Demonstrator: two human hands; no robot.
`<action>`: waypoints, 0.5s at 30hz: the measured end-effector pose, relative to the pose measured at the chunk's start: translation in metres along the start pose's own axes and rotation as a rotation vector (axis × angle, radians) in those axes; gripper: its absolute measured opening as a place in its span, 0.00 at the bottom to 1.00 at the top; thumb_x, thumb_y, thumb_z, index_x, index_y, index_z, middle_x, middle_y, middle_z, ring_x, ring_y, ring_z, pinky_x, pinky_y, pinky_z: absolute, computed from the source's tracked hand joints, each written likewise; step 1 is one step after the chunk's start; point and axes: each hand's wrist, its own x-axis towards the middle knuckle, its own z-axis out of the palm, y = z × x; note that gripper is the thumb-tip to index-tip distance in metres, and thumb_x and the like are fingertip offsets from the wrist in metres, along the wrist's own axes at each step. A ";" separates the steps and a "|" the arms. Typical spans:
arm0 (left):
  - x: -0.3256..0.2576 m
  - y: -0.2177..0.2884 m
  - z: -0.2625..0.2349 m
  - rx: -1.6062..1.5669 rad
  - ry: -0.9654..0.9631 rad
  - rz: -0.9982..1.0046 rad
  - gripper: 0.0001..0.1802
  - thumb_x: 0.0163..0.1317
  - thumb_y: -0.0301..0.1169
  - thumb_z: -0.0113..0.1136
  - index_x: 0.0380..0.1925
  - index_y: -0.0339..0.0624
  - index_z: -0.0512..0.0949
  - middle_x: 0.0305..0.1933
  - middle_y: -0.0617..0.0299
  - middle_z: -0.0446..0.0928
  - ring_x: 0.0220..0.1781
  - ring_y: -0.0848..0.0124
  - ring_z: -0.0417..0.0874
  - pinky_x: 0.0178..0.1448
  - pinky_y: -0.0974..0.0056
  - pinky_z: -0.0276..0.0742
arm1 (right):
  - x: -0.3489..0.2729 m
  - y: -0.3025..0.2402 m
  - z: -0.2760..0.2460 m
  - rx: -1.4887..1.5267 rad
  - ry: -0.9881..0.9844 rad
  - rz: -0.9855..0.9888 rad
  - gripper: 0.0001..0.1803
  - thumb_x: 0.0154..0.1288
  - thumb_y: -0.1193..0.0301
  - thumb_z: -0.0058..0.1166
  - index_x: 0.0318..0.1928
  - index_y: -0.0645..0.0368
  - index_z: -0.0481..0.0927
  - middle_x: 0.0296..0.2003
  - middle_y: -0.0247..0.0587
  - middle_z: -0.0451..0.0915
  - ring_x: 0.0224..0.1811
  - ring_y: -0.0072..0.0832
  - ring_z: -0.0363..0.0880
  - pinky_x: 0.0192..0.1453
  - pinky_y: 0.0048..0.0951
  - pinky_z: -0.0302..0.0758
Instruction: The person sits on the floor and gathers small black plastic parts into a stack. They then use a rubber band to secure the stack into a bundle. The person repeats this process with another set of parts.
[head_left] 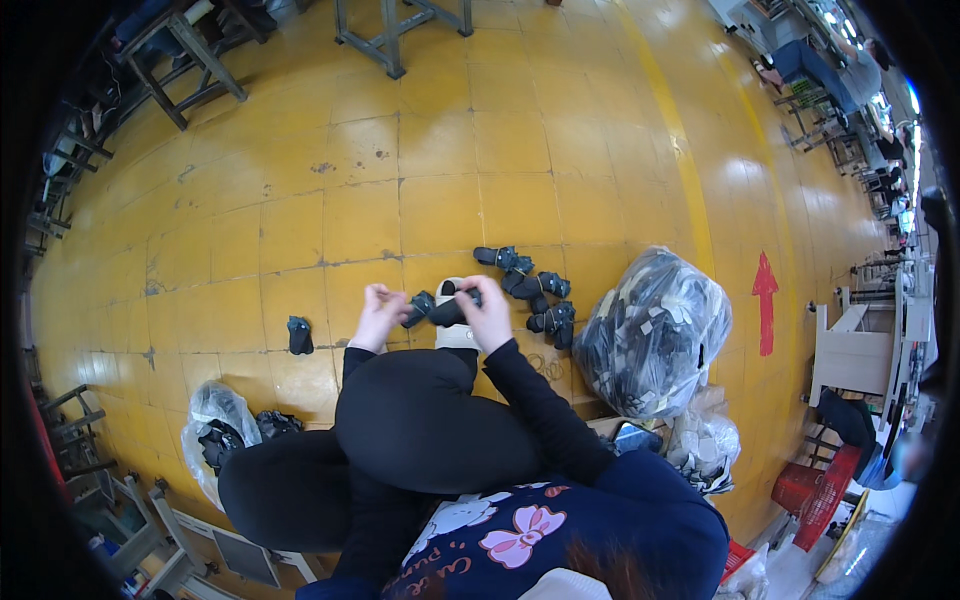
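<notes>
My right hand (487, 312) is closed around a small black fabric bundle (454, 309), held above my light sandal (457, 336). Close by on the left, my left hand (378, 314) has its fingertips pinched together and slightly blurred; anything thin between them is too small to make out. Just past those fingertips shows another dark bundle (420, 309), narrowed at its middle. Several similar tied black bundles (540, 287) lie in a loose pile on the floor, right of my foot. A single bundle (300, 335) lies apart on the left.
A large clear bag full of dark and pale scraps (655, 330) stands at my right. Thin loops (545, 366) lie before it. A phone (636, 438) rests near my right elbow. On my left is a plastic bag with black pieces (219, 437). Metal stands (390, 40) rise far ahead.
</notes>
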 end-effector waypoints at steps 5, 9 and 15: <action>0.025 -0.032 -0.056 0.135 0.161 -0.014 0.10 0.65 0.35 0.54 0.44 0.49 0.70 0.45 0.62 0.77 0.42 0.71 0.79 0.42 0.70 0.70 | 0.005 0.092 -0.059 -0.275 0.238 0.065 0.10 0.54 0.76 0.60 0.39 0.61 0.79 0.37 0.41 0.79 0.43 0.33 0.77 0.52 0.31 0.72; 0.034 -0.070 -0.046 0.031 0.126 -0.255 0.13 0.64 0.38 0.55 0.47 0.51 0.71 0.46 0.63 0.78 0.42 0.71 0.79 0.40 0.69 0.70 | -0.009 0.191 -0.130 -0.546 0.323 0.247 0.09 0.54 0.73 0.60 0.38 0.58 0.80 0.37 0.44 0.78 0.45 0.39 0.76 0.53 0.35 0.71; 0.029 -0.118 -0.089 -0.049 0.168 -0.321 0.15 0.64 0.39 0.57 0.48 0.51 0.71 0.44 0.65 0.79 0.40 0.71 0.80 0.39 0.68 0.71 | -0.015 0.223 -0.122 -0.504 0.278 0.372 0.10 0.60 0.68 0.56 0.40 0.58 0.82 0.37 0.44 0.82 0.42 0.33 0.80 0.50 0.31 0.74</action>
